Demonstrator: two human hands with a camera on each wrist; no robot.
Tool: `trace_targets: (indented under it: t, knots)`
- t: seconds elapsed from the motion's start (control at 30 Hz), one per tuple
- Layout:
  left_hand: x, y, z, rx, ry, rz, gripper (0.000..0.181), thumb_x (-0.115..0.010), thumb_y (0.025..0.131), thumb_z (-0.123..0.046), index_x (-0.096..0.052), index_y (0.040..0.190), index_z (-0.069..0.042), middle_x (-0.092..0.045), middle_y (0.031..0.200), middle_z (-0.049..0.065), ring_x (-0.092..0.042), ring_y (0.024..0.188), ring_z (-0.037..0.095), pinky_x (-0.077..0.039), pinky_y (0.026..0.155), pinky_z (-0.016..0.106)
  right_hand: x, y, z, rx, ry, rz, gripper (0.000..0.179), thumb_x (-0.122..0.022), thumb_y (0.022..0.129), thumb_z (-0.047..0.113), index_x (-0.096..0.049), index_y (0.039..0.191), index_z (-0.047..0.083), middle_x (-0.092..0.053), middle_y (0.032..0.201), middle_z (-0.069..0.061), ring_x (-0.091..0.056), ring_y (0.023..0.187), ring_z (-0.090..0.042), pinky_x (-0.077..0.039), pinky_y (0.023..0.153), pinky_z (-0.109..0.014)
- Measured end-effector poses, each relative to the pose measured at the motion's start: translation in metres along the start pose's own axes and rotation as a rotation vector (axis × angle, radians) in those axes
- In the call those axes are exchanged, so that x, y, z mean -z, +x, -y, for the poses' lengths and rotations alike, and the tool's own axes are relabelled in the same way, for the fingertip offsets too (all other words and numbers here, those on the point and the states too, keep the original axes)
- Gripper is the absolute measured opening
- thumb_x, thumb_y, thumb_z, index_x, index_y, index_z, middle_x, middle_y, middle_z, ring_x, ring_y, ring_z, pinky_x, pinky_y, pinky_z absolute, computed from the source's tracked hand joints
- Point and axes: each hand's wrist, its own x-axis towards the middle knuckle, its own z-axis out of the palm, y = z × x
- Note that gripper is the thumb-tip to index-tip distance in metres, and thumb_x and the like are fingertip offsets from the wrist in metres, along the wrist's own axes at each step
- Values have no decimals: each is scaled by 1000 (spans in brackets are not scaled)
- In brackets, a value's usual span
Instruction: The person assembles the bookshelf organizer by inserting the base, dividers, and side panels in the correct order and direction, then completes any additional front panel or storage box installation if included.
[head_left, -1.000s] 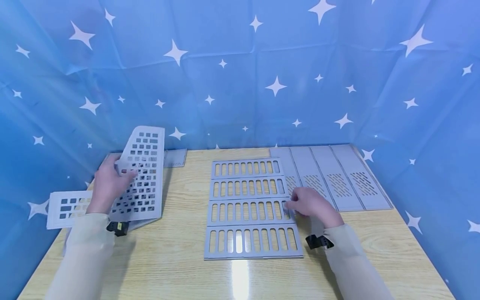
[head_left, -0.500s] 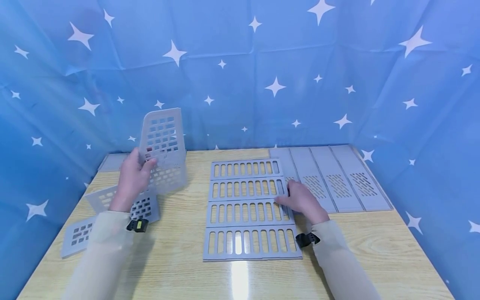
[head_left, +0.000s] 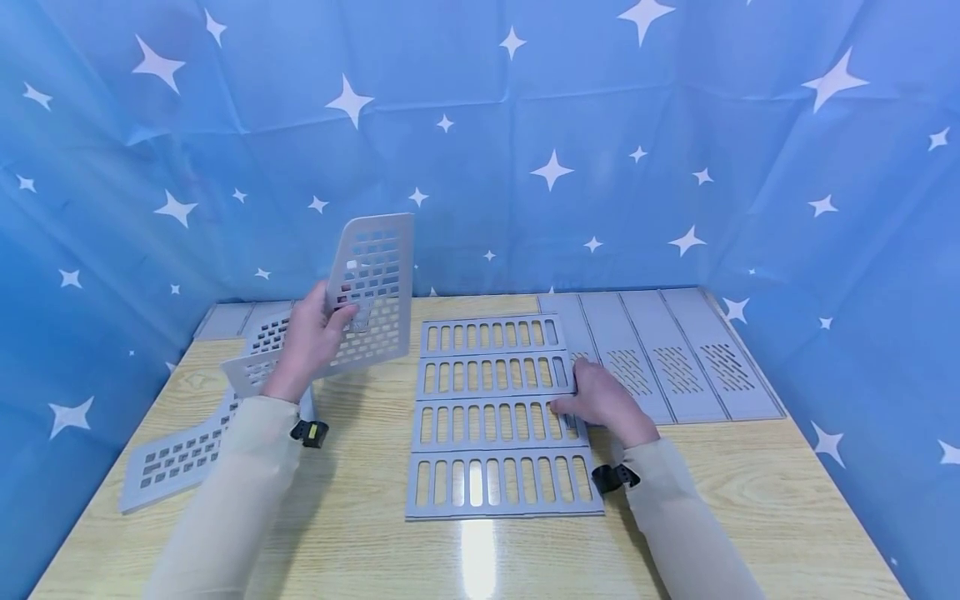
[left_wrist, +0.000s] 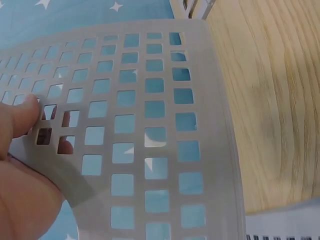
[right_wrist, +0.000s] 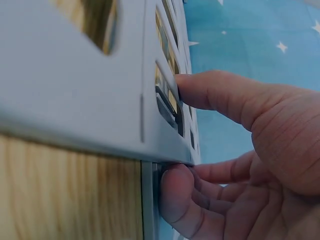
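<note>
Perforated panel held up in the left hand, slotted panel lying under the right.
The perforated panel (head_left: 375,293) is pale grey, thin and stiff, pierced by rows of small rectangular holes, with a rounded upper left corner; it stands steeply tilted above the table (head_left: 360,533), pinched near its left edge by the left hand (head_left: 306,337), thumb on the near face, fingers showing through the holes behind. The slotted panel (head_left: 495,398), also grey, lies on the table in four rows of long rounded slots, its right edge pinched by the right hand (head_left: 606,402).
</note>
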Motion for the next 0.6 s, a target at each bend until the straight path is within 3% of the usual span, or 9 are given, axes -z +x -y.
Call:
trace_targets:
  t: [0.13, 0.27, 0.37, 0.6]
  knots:
    - [-5, 6, -1, 14, 6, 0, 39, -58, 107, -13, -53, 143, 1, -66, 125, 28, -68, 106, 44, -56, 83, 54, 0, -3, 2, 14, -28, 13, 42, -78, 91, 24, -56, 114, -2, -61, 90, -11, -55, 70, -23, -46, 58, -34]
    - [-8, 15, -3, 81, -19, 23, 34, -61, 105, -14, -60, 137, -2, -67, 125, 24, -68, 108, 41, -57, 89, 54, 2, -10, 2, 38, -62, 35, 40, -77, 91, 22, -57, 112, -5, -58, 81, -10, -50, 61, -21, -42, 52, -32]
    - [-9, 22, -6, 124, -42, 56, 31, -63, 104, -14, -63, 133, -2, -69, 124, 23, -68, 108, 40, -57, 90, 53, 4, -16, 1, 41, -96, 39, 49, -78, 90, 22, -55, 119, -10, -56, 79, -10, -49, 60, -20, -42, 51, -32]
    - [-14, 36, -4, 143, -43, 94, 32, -63, 104, -11, -64, 134, -3, -68, 125, 23, -67, 112, 41, -55, 93, 54, 4, -22, -1, 56, -127, 53, 64, -78, 90, 20, -48, 133, -17, -57, 80, -10, -52, 61, -20, -45, 53, -32]
